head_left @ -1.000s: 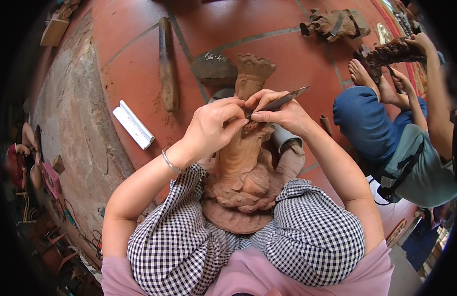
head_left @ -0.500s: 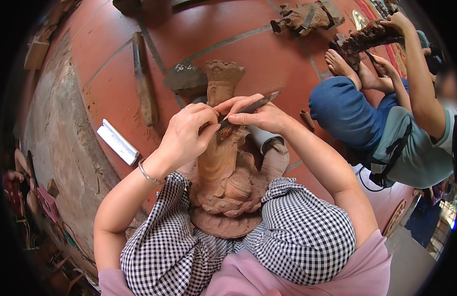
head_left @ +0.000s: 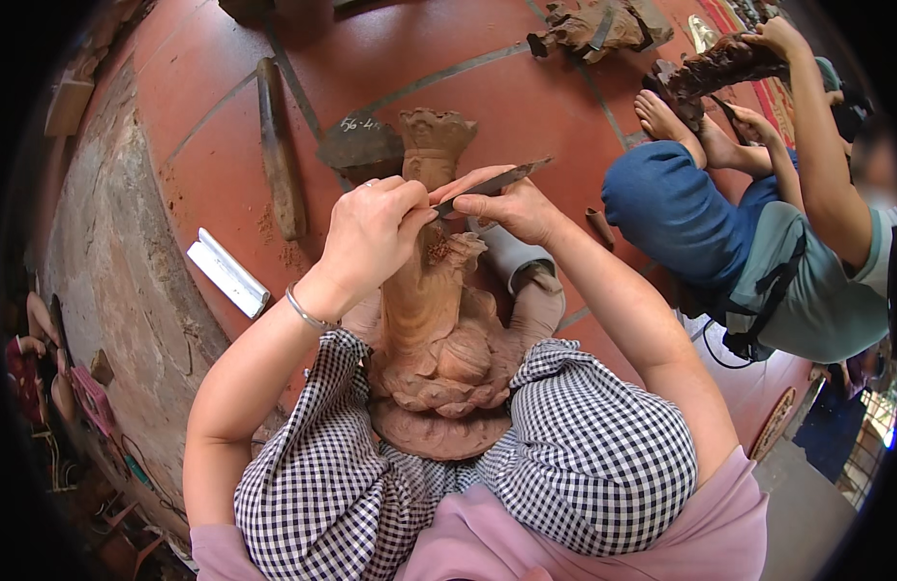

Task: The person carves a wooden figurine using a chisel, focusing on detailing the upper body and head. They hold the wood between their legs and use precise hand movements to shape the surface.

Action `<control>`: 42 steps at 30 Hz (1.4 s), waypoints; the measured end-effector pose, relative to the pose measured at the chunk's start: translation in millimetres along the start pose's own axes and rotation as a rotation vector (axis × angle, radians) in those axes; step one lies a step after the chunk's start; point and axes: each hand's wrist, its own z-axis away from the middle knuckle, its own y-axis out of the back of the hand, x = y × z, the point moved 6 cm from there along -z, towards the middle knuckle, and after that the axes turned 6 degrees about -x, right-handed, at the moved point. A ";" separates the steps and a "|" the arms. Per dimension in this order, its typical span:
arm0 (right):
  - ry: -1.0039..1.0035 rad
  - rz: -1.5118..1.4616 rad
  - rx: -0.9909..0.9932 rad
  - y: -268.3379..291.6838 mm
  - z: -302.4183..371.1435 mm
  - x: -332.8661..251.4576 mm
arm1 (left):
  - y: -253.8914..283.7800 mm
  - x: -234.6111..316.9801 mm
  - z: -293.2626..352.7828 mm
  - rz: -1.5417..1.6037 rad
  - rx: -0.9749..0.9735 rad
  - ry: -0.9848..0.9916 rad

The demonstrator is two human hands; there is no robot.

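A reddish-brown carved wooden statue (head_left: 434,344) stands between my knees, with a round lotus-like base and a flared crown at its far end. Above its middle, my right hand (head_left: 511,205) grips a flat, dark metal carving chisel (head_left: 506,179) between thumb and fingers. My left hand (head_left: 376,230), wearing a ring and a bracelet, pinches at the chisel's left end, whose tip is partly hidden by fingers. Just below both hands, small wood crumbs (head_left: 437,250) lie in a hollow of the carving.
A wooden mallet (head_left: 280,150) and a white metallic bar (head_left: 228,273) lie on the red tiles to the left. Beyond the statue sits a dark block (head_left: 361,150). At the right a co-worker (head_left: 700,213) holds another carving (head_left: 724,73); a carved piece (head_left: 603,29) lies at the back.
Both hands and the chisel have moved up and away from the carved hollow, which now shows more fully. The chisel lies at a slightly flatter slant.
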 end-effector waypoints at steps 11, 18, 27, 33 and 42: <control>-0.055 -0.066 0.049 -4.7 0.0 -3.5 | 0.3 -2.3 -0.9 0.025 -0.115 0.050; 0.085 0.111 -0.001 -10.1 0.6 -11.2 | 4.8 4.8 10.2 0.134 -0.008 -0.097; 0.053 0.110 -0.003 -13.5 -1.0 -14.8 | 6.0 -3.6 10.5 0.247 -0.085 -0.023; -0.137 0.160 0.002 -2.8 -5.9 -22.0 | 3.6 -11.2 0.8 0.200 -0.089 0.126; -0.021 0.124 -0.082 -13.7 -7.3 -24.4 | 3.7 -7.8 13.0 0.283 -0.045 -0.020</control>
